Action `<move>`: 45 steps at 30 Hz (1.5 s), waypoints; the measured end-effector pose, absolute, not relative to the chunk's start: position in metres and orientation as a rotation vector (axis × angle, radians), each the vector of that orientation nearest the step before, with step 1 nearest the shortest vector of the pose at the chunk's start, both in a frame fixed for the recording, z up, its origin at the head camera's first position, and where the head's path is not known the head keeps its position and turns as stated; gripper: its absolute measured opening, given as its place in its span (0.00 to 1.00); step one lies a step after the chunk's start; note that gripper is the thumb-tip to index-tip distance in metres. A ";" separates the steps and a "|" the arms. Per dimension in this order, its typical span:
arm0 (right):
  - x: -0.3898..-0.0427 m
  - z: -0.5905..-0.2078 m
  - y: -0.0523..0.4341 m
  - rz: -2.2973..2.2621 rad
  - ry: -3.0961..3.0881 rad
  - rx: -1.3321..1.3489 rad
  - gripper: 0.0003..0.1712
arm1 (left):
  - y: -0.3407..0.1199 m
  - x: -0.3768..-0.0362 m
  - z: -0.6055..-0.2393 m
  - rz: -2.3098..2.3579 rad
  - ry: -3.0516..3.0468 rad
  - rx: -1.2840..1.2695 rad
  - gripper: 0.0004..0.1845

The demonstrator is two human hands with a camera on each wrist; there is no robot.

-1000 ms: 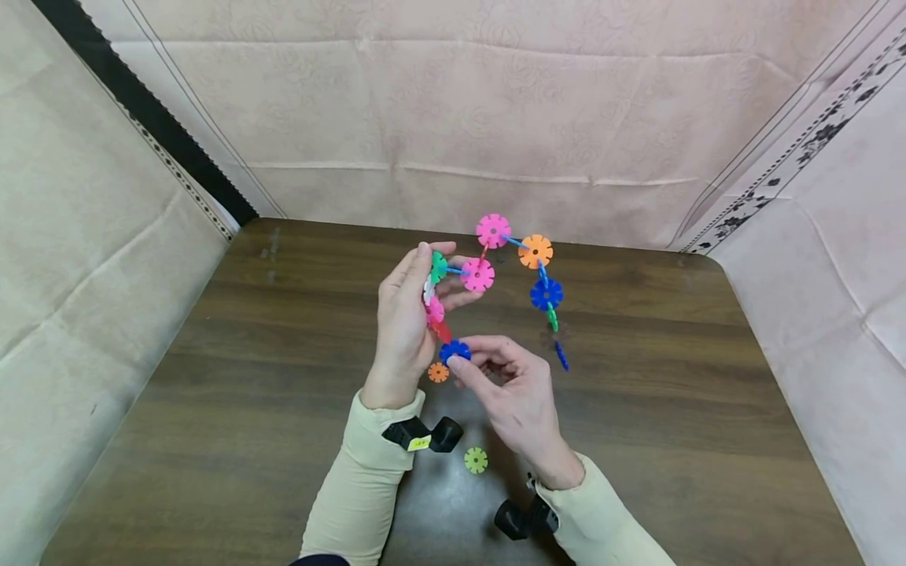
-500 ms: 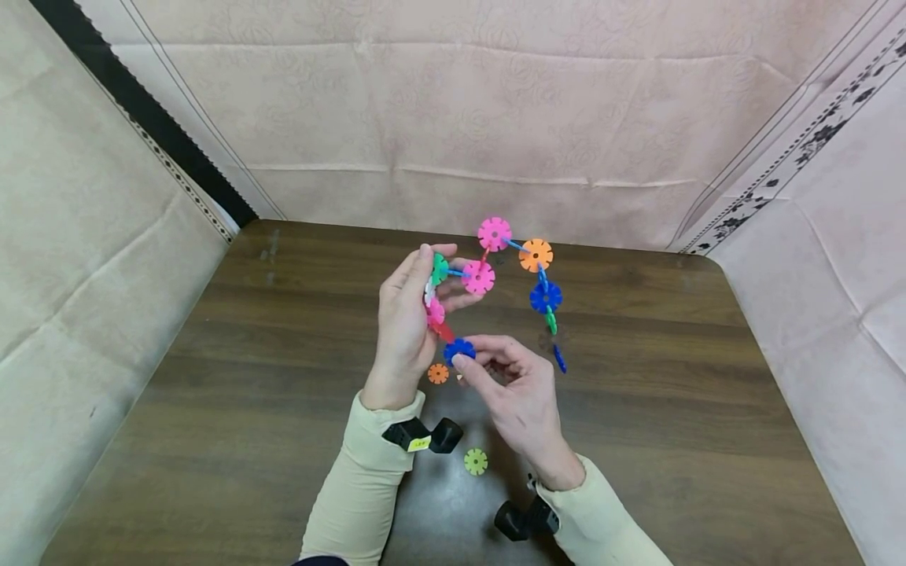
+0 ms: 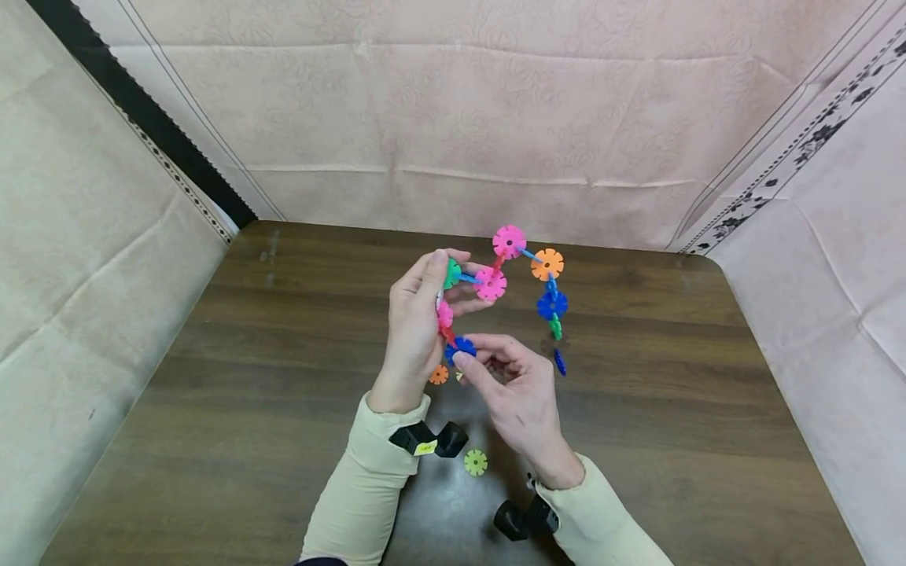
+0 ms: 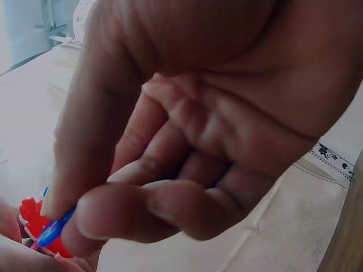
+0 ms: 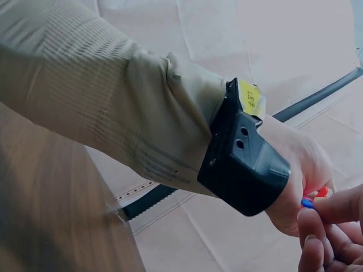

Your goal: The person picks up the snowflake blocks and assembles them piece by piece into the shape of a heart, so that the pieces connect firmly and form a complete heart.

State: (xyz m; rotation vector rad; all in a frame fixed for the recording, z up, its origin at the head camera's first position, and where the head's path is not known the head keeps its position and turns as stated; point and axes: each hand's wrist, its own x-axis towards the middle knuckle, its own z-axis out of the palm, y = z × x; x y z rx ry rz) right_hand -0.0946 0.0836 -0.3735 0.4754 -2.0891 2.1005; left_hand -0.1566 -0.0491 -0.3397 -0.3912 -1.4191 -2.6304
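A chain of flat toothed plastic discs [image 3: 527, 275] hangs in the air above the table: pink, orange, blue and green ones joined edge to edge in an arc. My left hand [image 3: 418, 326] grips its near end, thumb and fingers curled around the green and pink discs [image 3: 450, 274]. My right hand [image 3: 510, 385] pinches a blue disc [image 3: 462, 347] at the chain's lower end, against a red piece [image 4: 34, 218]. In the left wrist view my curled fingers [image 4: 170, 192] fill the frame. The right wrist view catches the blue disc [image 5: 307, 203] at my fingertips.
On the dark wooden table [image 3: 248, 393] lie an orange disc [image 3: 438, 375], a light green disc [image 3: 476, 461] near my wrists and a blue disc [image 3: 560, 362] on the right. Cloth walls [image 3: 495, 118] close in the back and both sides.
Both hands and the chain have shifted slightly right and toward the back. The left hand has drawn closer to the right, so the blue disc sits tighter against the red piece.
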 end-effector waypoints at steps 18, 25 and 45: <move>-0.101 -0.379 0.082 2.116 -1.978 0.410 0.12 | -0.042 -0.155 -0.345 -2.724 -1.456 -0.503 0.21; -0.106 -0.378 0.077 2.115 -1.854 0.419 0.12 | -0.043 -0.154 -0.344 -2.755 -1.465 -0.703 0.20; -0.099 -0.389 0.084 2.038 -2.318 0.694 0.08 | -0.058 -0.162 -0.337 -2.862 -1.116 -0.433 0.10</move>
